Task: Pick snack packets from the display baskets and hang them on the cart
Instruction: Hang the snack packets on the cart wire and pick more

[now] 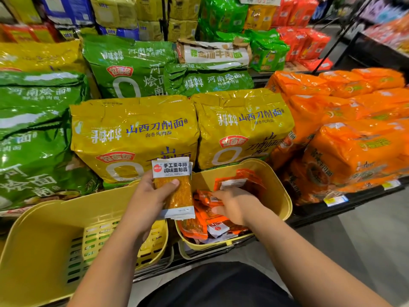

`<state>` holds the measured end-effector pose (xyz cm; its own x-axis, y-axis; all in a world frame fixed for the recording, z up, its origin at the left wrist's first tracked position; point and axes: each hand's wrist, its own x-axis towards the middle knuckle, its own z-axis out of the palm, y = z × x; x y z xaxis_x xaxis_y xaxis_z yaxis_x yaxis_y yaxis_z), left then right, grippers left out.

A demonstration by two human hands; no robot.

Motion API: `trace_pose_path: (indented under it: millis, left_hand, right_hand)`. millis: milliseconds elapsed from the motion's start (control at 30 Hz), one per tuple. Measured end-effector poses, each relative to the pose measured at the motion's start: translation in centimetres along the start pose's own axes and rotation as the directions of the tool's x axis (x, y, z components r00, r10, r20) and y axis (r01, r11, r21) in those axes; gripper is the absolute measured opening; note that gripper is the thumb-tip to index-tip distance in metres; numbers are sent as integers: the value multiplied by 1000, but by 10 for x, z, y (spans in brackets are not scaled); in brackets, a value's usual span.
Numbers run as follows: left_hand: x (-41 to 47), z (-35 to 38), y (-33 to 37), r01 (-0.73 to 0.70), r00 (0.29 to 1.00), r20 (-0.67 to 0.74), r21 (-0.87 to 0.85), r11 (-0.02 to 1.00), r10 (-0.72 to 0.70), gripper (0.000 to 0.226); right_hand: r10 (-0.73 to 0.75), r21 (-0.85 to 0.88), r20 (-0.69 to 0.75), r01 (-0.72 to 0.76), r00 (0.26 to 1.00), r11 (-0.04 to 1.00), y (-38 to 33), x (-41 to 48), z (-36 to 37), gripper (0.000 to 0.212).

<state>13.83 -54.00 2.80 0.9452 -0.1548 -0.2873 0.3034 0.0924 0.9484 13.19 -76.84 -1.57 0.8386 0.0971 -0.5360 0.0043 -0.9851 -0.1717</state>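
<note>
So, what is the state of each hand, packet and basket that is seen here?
left hand: grips the held packets, thumb on front.
held packets: stacked, upright, sealed.
right hand: inside the right basket, on the loose packets; grip unclear.
loose packets: piled untidily in the right basket.
left basket: its slotted bottom shows.

The upright snack packet (177, 191) has an orange-yellow middle between white ends. Its top end carries black lettering and a round red logo. Both baskets are pale yellow: the left basket (44, 229) has a slotted wall, and the right basket (281, 196) holds loose packets (205, 218) in orange-red and white. Beyond them are yellow noodle bags (132, 129) with blue and white lettering and a red badge. Green noodle bags (33, 129) with white lettering lie at left, orange noodle bags (343, 140) at right, and red bags (305, 45) at far right. The floor (365, 229) is grey.
</note>
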Motion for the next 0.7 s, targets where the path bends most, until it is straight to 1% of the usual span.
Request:
trace_pose_path:
  millis: [67,167,233,300,333,400,567,600,633,667,700]
  left_hand:
    - [-1,-3,0,6,1000,-2,-2,1000,-6,25]
    - [-4,-11,-1,17,1000,-3,-11,1000,-17,31]
    - [-5,-16,-3,14,1000,-6,-22,1000,-15,30]
    - [-8,-21,-4,12,1000,6,-32,999,-12,28]
    - [-9,-23,-5,11,1000,18,-36,999,-11,28]
    - [-13,-30,-6,14,999,44,-39,999,-13,28]
    - [-20,-42,-8,11,998,59,-39,999,-8,30]
    - [-23,-45,-9,14,998,61,-39,999,-12,31]
    - [-25,-47,-11,17,998,62,-39,999,-14,31]
    - [-27,-48,-12,18,998,61,-39,999,-15,31]
    - [-29,-49,-13,18,998,61,-43,999,-15,30]
  right_hand:
    - [41,35,31,-42,999,999,6,6,-2,59]
    - [79,-42,92,-76,993,996,7,13,-8,53]
    - [51,-116,64,-43,997,992,3,16,-12,42]
    - [26,-180,-10,-28,1000,983,2,18,-8,36]
    - [21,-196,-26,-26,999,980,2,17,-6,36]
    - [32,-226,2,-31,999,974,-2,14,-3,40]
    - [113,-275,24,-102,993,956,-6,22,-7,49]
    - [108,-268,4,-103,994,958,-9,15,-10,48]
    - [94,-253,-54,-105,994,962,-10,6,-13,46]
    - [67,-220,-159,-102,985,970,-9,-6,-15,42]
    - [47,-143,-284,-91,958,985,-9,-19,-17,36]
